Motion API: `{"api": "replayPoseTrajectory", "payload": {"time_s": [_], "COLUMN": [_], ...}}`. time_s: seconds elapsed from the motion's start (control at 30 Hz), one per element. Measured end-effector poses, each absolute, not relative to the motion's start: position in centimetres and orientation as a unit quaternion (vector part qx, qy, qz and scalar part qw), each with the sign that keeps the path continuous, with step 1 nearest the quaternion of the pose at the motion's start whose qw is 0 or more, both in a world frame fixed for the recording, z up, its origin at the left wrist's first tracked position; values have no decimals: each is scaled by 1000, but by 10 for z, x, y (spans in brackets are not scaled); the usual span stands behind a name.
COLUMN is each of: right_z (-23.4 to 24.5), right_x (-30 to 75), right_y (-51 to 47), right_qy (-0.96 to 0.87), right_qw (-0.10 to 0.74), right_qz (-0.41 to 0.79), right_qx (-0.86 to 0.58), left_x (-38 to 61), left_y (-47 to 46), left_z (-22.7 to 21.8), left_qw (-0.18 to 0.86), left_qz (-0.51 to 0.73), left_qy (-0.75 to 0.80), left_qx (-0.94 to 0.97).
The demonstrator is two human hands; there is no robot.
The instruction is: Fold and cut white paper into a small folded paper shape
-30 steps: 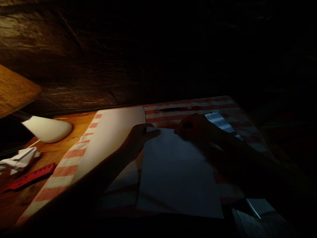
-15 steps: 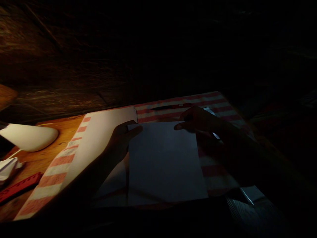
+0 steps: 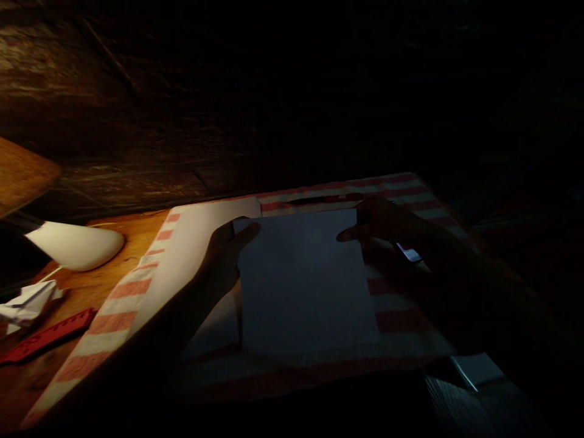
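Note:
A white sheet of paper (image 3: 303, 286) is held up between my two hands, its lower part over the striped cloth (image 3: 121, 304). My left hand (image 3: 223, 255) pinches its upper left corner, thumb on the near face. At the upper right corner, my right hand (image 3: 376, 220) grips the edge, thumb in front and the other fingers mostly hidden. Larger white paper (image 3: 201, 228) lies on the cloth to the left, partly behind my left arm. A dark and red slender object (image 3: 323, 199) lies beyond the sheet. Beside my right wrist, a lit phone (image 3: 409, 252) is partly covered.
A white lamp (image 3: 77, 243) stands at the left on the wooden table (image 3: 137, 230). Crumpled or folded paper (image 3: 34, 301) and a red ruler-like strip (image 3: 50, 334) lie near it. A dark wall (image 3: 150, 140) rises behind. A pale flat object (image 3: 479, 368) shows at lower right.
My right hand has shifted right to the sheet's upper right corner. The sheet's lower edge has risen slightly. The view has turned a little left, showing more of the lamp.

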State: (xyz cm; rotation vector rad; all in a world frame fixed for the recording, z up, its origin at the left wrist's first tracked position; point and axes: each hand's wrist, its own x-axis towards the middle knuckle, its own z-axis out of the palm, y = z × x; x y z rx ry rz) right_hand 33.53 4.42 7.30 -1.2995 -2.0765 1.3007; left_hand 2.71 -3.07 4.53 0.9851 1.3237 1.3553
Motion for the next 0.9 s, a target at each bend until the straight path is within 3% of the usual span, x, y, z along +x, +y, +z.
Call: {"api": "replayPoseTrajectory", "payload": {"time_s": [0.9], "right_z": [67], "right_x": [345], "right_y": [51], "right_qy": [-755], "right_qw": [192], "right_qz": [439], "right_qx": [-447], "left_x": [31], "left_y": [-35], "left_z": [44], "left_qw": [479], "left_qz": [528], "left_qy": [560], "left_qx": [422]}}
